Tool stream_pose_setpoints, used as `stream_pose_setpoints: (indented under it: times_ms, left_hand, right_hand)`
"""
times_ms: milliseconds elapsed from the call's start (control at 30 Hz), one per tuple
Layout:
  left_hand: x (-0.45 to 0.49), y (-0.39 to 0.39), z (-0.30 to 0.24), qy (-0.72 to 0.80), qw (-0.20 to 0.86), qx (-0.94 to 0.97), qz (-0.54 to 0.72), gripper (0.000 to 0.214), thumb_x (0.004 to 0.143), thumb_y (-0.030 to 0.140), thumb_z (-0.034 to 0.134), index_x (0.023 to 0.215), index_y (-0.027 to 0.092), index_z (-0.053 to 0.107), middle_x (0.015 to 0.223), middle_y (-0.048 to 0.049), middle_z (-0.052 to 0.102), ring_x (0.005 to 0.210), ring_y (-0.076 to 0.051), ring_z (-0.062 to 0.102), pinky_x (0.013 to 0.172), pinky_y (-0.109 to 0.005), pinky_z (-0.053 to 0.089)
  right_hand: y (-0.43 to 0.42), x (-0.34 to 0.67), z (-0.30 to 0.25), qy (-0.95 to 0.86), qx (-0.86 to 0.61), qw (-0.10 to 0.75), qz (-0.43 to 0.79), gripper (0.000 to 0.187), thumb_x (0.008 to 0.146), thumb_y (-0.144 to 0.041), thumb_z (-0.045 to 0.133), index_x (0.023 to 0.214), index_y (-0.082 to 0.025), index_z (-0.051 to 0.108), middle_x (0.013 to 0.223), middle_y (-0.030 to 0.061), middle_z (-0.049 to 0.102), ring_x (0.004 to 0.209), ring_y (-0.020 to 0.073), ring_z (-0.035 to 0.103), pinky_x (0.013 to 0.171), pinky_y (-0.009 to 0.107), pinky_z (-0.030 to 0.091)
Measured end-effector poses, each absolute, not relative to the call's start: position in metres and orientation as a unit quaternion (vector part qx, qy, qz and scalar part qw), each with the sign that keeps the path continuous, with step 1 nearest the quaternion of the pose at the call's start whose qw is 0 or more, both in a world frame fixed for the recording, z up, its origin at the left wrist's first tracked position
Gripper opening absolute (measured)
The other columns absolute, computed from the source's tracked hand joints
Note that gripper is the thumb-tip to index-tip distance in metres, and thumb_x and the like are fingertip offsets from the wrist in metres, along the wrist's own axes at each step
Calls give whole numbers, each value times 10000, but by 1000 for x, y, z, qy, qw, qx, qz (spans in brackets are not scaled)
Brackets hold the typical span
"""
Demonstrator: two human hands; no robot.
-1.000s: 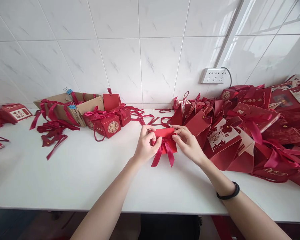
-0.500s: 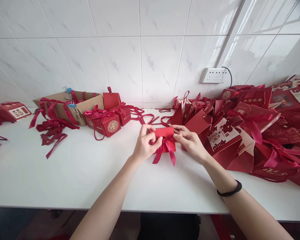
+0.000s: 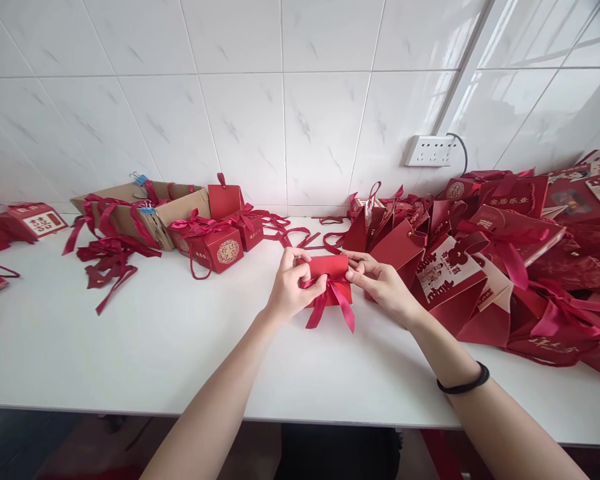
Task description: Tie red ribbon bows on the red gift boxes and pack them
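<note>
A small red gift box (image 3: 330, 268) with a dark red ribbon bow (image 3: 333, 303) stands on the white table (image 3: 155, 347) at the middle. My left hand (image 3: 293, 290) grips its left side, fingers curled, thumb pinching the ribbon at the front. My right hand (image 3: 383, 283) holds its right side, fingers pinched at the top edge. The ribbon tails hang down onto the table in front of the box.
A big heap of red gift bags and boxes (image 3: 505, 253) fills the right. Two finished red boxes (image 3: 215, 243) and an open cardboard box (image 3: 140, 210) with loose ribbons (image 3: 110, 263) lie at the left. A power socket (image 3: 430, 150) is on the tiled wall.
Both hands stay on the small box. The right hand has shifted slightly up toward the box's top edge; the ribbon tails have spread a little.
</note>
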State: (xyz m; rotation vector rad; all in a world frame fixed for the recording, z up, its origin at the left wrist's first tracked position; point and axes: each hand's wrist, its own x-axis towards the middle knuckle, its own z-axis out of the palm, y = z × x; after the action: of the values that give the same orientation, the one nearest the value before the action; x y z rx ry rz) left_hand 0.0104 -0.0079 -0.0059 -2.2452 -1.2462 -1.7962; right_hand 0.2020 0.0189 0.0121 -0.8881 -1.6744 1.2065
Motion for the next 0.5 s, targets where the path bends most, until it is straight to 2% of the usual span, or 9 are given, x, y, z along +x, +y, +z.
stream_pose_setpoints:
  times_ms: [167, 400, 500]
  left_hand:
    - [8, -8, -6, -395, 30, -715, -576, 351, 744, 238, 599, 543, 203, 313, 861, -50, 421, 887, -192, 538, 730, -329, 478]
    - [10, -6, -12, -375, 64, -707, -596, 292, 751, 167, 561, 586, 211, 324, 792, -37, 388, 899, -197, 531, 614, -287, 452]
    - [12, -5, -15, -378, 80, -698, -603, 302, 743, 143, 571, 584, 212, 322, 789, -34, 386, 903, -196, 527, 644, -292, 461]
  right_hand:
    - [20, 207, 15, -684, -368, 392, 492, 416, 689, -552, 710, 563, -179, 574, 1315, 89, 519, 1301, 299, 389, 1060, 424, 302]
    - [21, 210, 16, -679, -356, 380, 518, 413, 729, -531, 688, 561, -173, 568, 1299, 87, 535, 1298, 291, 396, 1040, 390, 331]
    - [21, 209, 15, -667, -350, 386, 533, 408, 732, -513, 692, 552, -170, 563, 1275, 87, 555, 1254, 290, 451, 1011, 385, 376]
